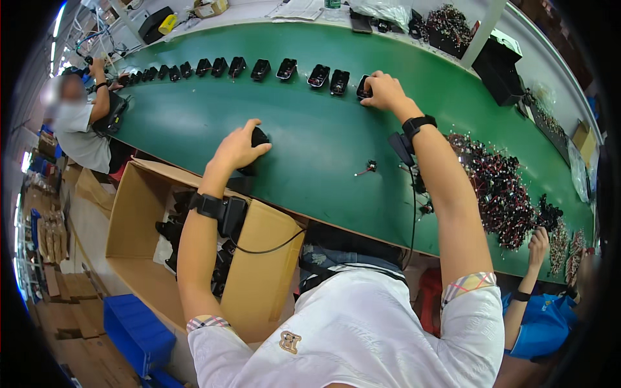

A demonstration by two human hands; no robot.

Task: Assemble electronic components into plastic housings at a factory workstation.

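My right hand [386, 92] reaches to the far side of the green table, its fingers gripping a small black plastic housing [362, 86] at the right end of a row. Other open black housings [318, 75] continue that row leftward, with wires showing inside some. Closer to the table's front edge, my left hand [236, 149] has its thumb and fingers around another black plastic housing [259, 137], partly hidden by the hand. A single small part with red and black wires [370, 167] lies on the table below my right hand.
A large heap of wired parts [495, 187] covers the table's right side, where a co-worker's hand [538, 244] touches its edge. An open cardboard box [132, 213] holding black pieces stands at my left, beside a blue bin [138, 333]. Another person [81, 119] works at the far left.
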